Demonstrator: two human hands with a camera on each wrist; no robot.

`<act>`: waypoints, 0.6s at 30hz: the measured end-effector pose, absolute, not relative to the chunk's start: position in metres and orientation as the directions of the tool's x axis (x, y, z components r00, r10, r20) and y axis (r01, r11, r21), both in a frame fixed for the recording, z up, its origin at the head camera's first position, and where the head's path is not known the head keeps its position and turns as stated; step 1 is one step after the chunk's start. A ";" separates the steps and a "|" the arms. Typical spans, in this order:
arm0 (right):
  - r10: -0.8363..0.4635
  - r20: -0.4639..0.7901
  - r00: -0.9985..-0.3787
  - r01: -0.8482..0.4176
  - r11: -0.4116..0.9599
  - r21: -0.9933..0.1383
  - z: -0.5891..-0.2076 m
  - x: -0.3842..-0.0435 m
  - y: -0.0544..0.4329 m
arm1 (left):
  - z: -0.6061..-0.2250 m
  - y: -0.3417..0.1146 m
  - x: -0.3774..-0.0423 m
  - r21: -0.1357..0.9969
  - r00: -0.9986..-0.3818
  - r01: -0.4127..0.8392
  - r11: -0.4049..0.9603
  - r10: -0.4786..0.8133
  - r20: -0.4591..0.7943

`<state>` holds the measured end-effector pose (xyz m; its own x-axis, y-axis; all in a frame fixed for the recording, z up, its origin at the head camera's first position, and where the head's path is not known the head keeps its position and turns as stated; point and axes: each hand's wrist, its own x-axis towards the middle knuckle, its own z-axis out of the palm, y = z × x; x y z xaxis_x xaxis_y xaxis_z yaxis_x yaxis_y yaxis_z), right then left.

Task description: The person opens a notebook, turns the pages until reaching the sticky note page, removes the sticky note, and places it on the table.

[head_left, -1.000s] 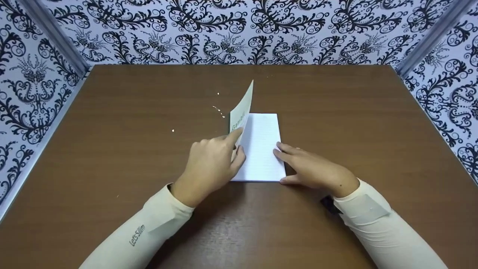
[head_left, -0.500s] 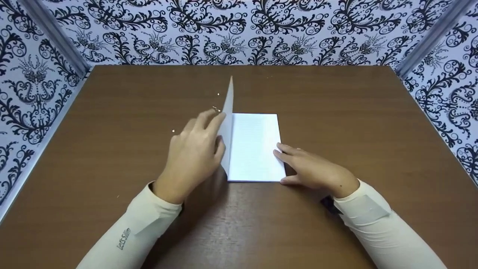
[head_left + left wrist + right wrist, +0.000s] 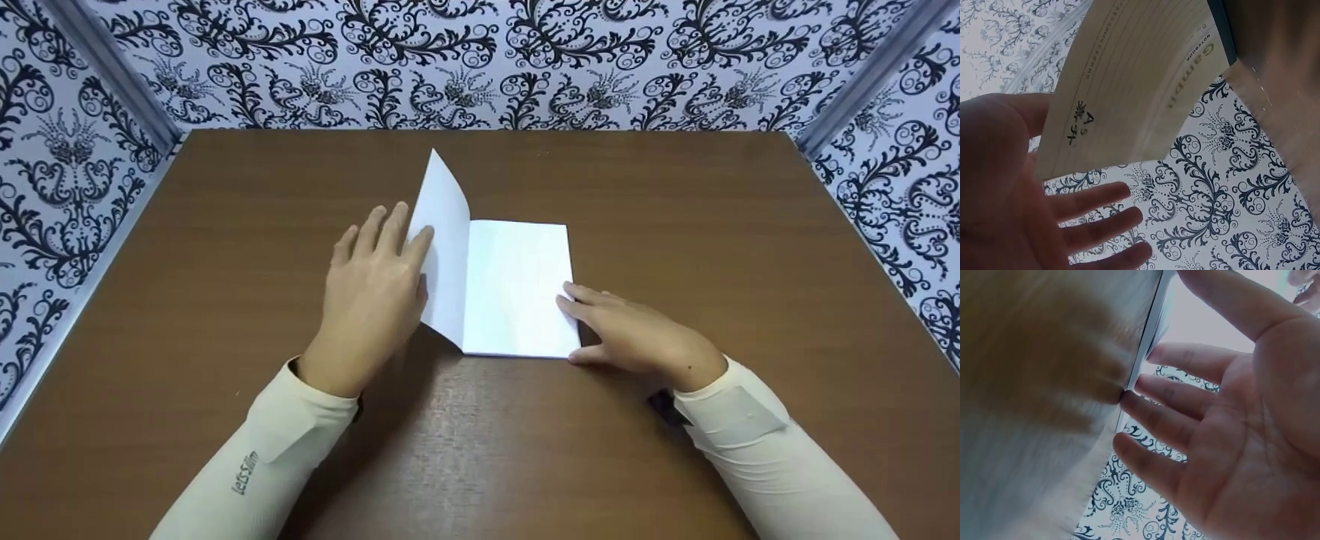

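A small notebook (image 3: 517, 289) lies on the table with a blank-looking white page up. Its cover (image 3: 444, 247) stands raised along the left side, bent outward. My left hand (image 3: 371, 300) is at the cover's outer edge, fingers spread and fairly straight, index finger and thumb touching it. In the left wrist view, the cover's outer face (image 3: 1123, 95) shows ruled lines and the words "Gambit" and "NOTEBOOK"; three fingers extend free below it. My right hand (image 3: 641, 334) rests at the notebook's right edge, its extended fingertips touching that side, as the right wrist view also shows.
The brown wooden table (image 3: 712, 225) extends around the notebook. Black-and-white patterned walls (image 3: 480, 67) border it at the back and both sides, with grey strips (image 3: 112, 75) in the corners.
The cover has swung leftward, from leaning over the page to tilting outward. My left hand has moved left with it and spread its fingers. The notebook has shifted slightly away and right.
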<state>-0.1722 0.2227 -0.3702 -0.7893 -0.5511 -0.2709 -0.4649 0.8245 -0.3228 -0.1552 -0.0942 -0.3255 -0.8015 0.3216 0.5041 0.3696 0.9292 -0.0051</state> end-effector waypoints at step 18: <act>-0.567 -0.283 -0.773 -0.460 0.810 -0.365 -0.371 -0.177 0.227 | -0.343 -0.081 -0.156 -0.193 -0.932 0.323 0.927 0.346 0.105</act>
